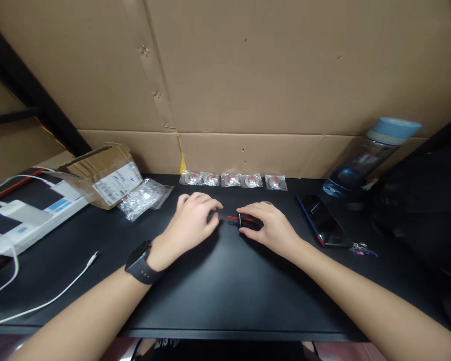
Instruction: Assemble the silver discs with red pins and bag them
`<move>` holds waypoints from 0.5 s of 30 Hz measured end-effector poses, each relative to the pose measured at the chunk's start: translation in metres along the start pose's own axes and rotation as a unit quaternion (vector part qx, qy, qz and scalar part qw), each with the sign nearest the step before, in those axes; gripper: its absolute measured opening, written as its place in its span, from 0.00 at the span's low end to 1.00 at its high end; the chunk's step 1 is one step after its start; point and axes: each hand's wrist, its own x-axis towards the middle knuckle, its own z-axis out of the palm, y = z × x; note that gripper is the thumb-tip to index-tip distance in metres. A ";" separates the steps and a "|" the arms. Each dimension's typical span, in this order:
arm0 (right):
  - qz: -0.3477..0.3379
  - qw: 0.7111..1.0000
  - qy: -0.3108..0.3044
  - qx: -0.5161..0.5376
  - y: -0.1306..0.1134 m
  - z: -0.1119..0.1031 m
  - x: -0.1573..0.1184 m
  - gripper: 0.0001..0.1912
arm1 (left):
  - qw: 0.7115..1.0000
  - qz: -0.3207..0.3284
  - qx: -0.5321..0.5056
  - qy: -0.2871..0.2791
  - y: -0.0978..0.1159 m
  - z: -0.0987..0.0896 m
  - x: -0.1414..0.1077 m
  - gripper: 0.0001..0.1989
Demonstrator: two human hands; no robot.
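My right hand has its thumb and fingertips closed on a small round disc, held edge-on just above the black tabletop. A thin red strand and a dark loop stick out from the disc toward the left; its face is turned away, so its exact kind does not show. To the left, my left hand is half curled, thumb and fingers apart, and I see nothing in its grip. It wears a dark watch at the wrist. Behind both hands lies a row of several clear packets, holding silvery round parts with red bits.
At left are an opened cardboard box, crumpled clear plastic bags, a white power strip and a white charging cable. A phone and a blue-lidded bottle are at right. A cardboard wall closes the back.
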 end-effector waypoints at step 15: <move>0.014 0.999 -0.001 0.038 0.004 0.004 -0.002 0.23 | 0.905 -0.339 0.134 -0.219 -0.135 -0.075 -0.016 0.29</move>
